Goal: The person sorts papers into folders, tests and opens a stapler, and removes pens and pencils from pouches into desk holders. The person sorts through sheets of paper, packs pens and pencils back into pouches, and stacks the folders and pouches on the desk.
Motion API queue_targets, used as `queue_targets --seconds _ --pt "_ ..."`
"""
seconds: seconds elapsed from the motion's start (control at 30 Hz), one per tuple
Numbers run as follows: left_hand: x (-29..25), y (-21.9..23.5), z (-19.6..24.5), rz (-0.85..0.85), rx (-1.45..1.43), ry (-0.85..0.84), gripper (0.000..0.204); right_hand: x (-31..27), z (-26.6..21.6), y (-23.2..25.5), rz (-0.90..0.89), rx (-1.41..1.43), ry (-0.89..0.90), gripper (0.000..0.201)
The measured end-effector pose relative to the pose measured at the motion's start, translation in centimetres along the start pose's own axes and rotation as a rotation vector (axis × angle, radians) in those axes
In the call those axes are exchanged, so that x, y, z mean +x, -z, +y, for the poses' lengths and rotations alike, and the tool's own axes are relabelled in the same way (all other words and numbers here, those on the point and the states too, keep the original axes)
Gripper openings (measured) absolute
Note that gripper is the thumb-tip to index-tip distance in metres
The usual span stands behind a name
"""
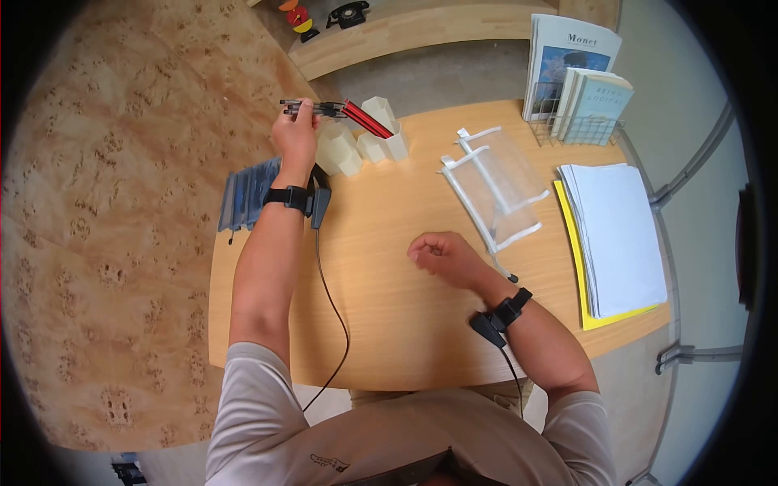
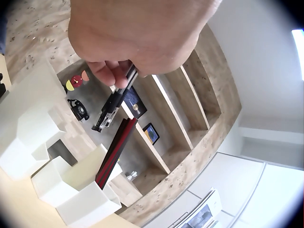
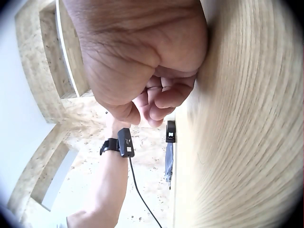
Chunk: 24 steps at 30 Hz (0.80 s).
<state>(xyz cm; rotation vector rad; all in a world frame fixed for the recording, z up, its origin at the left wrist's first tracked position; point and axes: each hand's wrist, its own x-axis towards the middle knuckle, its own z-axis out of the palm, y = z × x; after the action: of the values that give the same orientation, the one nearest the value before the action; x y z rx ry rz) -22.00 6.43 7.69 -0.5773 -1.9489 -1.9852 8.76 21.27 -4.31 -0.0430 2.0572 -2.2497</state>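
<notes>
Pens (image 2: 112, 102) well apart from “Monet” book (image 1: 567, 66)

Head view: 2 hands, i.e. L hand (image 1: 297, 136) at 11 o'clock & R hand (image 1: 447, 259) nr ctr, toward 4. 2 wrist cams (image 1: 321, 208), 1 per arm. 2+ blk pens (image 1: 328, 108) at 11, exact no. unclear. 2+ red-blk sticks (image 1: 366, 119) at 12, bunched, ditto. 4+ wht cups (image 1: 346, 155) at 11–12, overlapping. 1 blue pouch (image 1: 250, 194) at 9–10. Clear pouches (image 1: 510, 174) at 2: 1 or 2, can't tell. 3+ bks (image 1: 604, 105) in 1 wire rack (image 1: 583, 134) at 2. 1 paper stack (image 1: 617, 243) at 3, sheet ct unclear. 1 phone (image 1: 348, 14) at 12. L wrist view: 2 pic frames (image 2: 137, 105), 10 & 6.
</notes>
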Motion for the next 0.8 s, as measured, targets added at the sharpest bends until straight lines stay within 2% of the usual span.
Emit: queue_targets --seconds 0.13,0.23,0.3,0.5,0.63,0.73,0.8 --pt "1.5 -2.2 0.5 0.006 -0.062 0.093 0.018 0.0 0.3 0.0 0.008 -0.007 0.04 0.012" --pt "2.6 -3.4 0.5 -0.059 -0.128 0.147 0.016 0.1 0.5 0.0 0.013 -0.015 0.057 0.013" --pt "3.3 -4.0 0.3 -0.169 -0.112 0.29 0.015 0.1 0.6 -0.1 0.027 -0.006 0.078 0.015" --pt "5.3 -4.7 -1.3 -0.314 0.006 0.278 0.019 0.0 0.6 -0.3 0.032 -0.008 0.101 0.015" --pt "5.4 -5.1 -0.6 -0.319 0.094 0.245 0.019 0.0 0.5 -0.3 0.028 -0.007 0.092 0.015" --pt "5.6 -4.8 -0.5 -0.227 0.177 0.171 0.018 0.1 0.5 -0.3 0.029 -0.012 0.082 0.015" --pt "6.1 -3.9 -0.9 0.054 0.044 -0.035 0.02 0.0 0.6 -0.3 0.033 0.0 0.089 0.015"
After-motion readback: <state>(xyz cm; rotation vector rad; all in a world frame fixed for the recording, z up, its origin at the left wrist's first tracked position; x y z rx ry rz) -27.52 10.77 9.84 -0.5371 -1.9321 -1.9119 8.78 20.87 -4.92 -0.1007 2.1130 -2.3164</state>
